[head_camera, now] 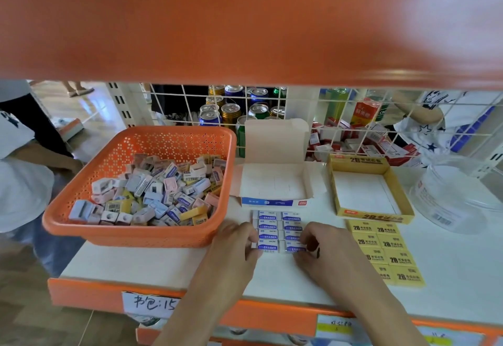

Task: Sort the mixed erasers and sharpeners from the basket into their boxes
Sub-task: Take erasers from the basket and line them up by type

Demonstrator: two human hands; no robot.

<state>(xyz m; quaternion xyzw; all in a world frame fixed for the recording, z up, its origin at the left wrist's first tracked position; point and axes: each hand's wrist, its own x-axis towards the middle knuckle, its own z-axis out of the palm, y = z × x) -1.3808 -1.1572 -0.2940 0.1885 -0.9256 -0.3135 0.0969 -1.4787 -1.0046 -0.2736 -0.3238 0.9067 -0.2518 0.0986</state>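
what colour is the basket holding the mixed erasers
Orange basket, clearest in the head view.

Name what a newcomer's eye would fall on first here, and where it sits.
The orange basket at the left, heaped with mixed erasers and sharpeners, strikes first. Next come the blue-and-white erasers in a neat block at centre, with the left hand and right hand at its near end, and the yellow erasers to their right.
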